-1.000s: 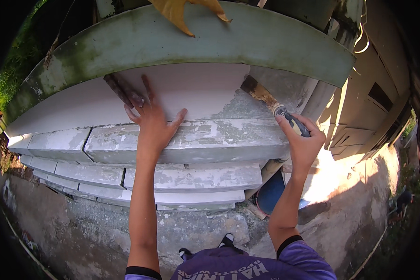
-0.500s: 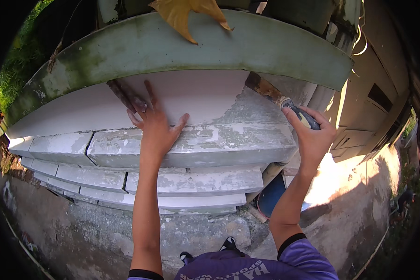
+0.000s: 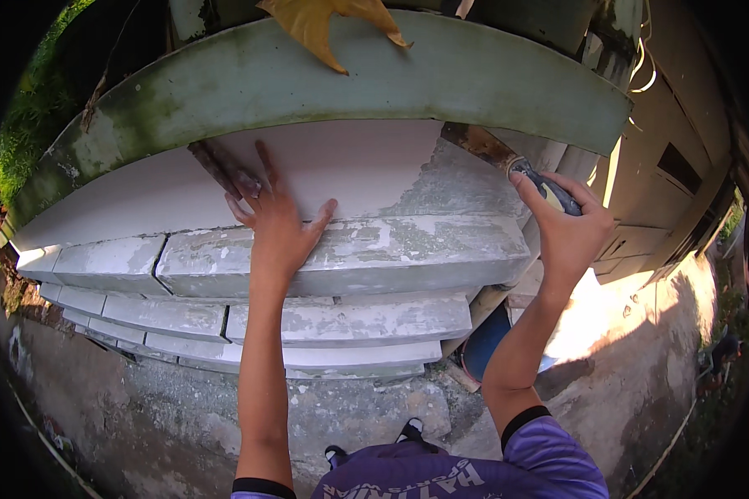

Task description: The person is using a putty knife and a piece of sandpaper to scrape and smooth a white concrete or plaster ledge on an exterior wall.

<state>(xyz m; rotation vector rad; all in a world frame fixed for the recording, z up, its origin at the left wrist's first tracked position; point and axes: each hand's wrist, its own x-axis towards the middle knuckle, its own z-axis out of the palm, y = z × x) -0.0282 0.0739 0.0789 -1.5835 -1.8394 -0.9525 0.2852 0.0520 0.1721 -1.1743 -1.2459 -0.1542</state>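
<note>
My right hand (image 3: 570,224) grips a putty knife (image 3: 484,145) by its dark handle with a pale patch. Its brown-stained blade lies at the top of the wall face, where the smooth white coat (image 3: 349,162) meets bare grey surface (image 3: 453,187). On the white part rests my left hand (image 3: 279,218), with thumb and index finger spread apart. Under its other fingers is a dark, flat, smeared piece (image 3: 214,169) that looks like a blade; the fingers partly hide it, and its handle does not show.
A pale green, stained ledge (image 3: 366,71) overhangs the wall face, with a dry yellow leaf (image 3: 337,25) on it. Below, patchy white stepped blocks (image 3: 341,249) jut toward me. A blue container (image 3: 487,345) stands at lower right on the concrete ground (image 3: 175,407).
My right hand has shifted slightly right and up with the putty knife, whose blade lies a little flatter. My left hand stays in place.
</note>
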